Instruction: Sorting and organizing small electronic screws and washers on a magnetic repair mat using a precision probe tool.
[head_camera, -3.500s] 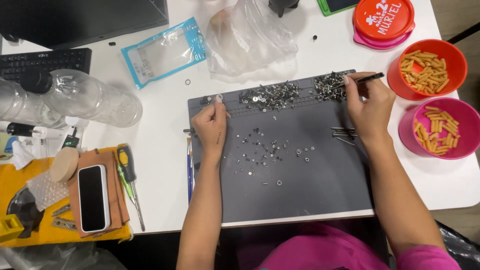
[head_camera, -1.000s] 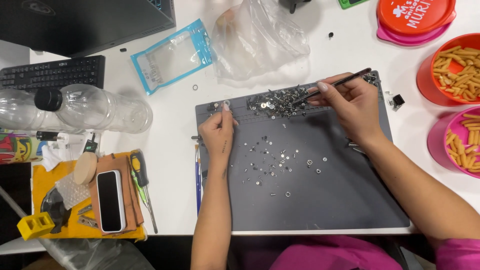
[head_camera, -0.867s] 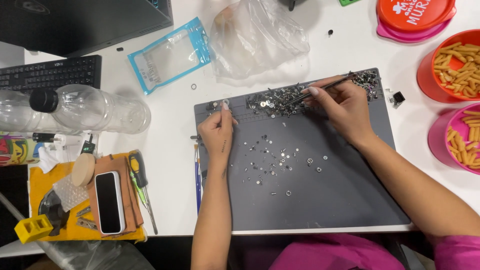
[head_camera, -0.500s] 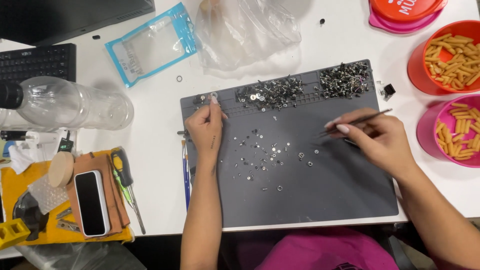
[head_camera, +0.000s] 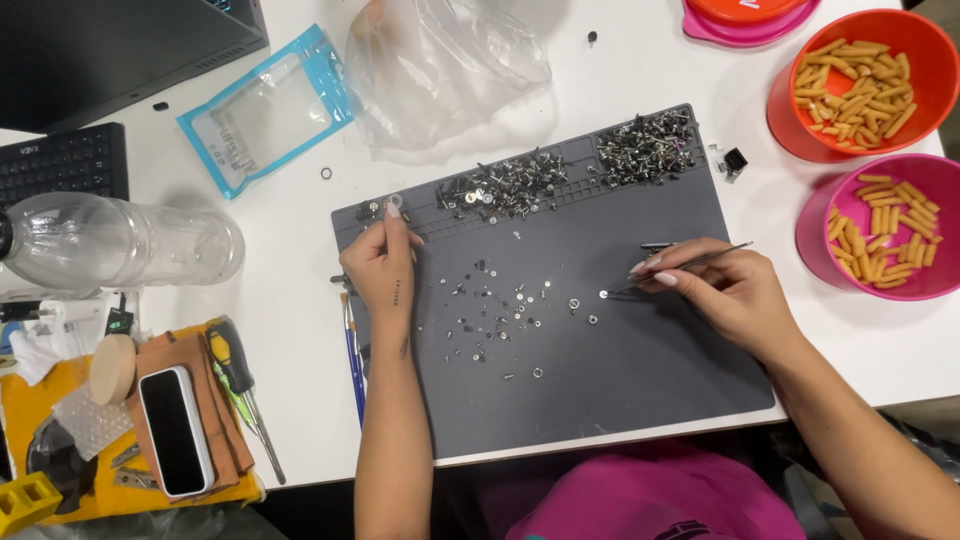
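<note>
The right hand (head_camera: 735, 300) pinched a pair of thin metal tweezers (head_camera: 680, 268) between thumb and fingers, their tips lowered to a small silvery washer (head_camera: 603, 294) lying on the grey mat (head_camera: 620, 390), right of the mat's middle. The left hand (head_camera: 385, 270) held nothing; it rested flat on the mat's left edge with the forefinger stretched toward a little round part (head_camera: 393, 201) at the far left corner. Between the hands lay a loose scatter of tiny screws and nuts (head_camera: 500, 310), and two heaps of dark screws (head_camera: 505, 188) (head_camera: 645, 148) sat along the mat's far edge. Such a washer looked light, hard and slick, likely to skid or flick away under a careless squeeze; it would best be taken across its rim with gentle pressure. On the worktop (head_camera: 300, 330) to the right stood a pink bowl (head_camera: 815, 240) and an orange bowl (head_camera: 790, 130) of pasta tubes, well apart from the tweezers.
</note>
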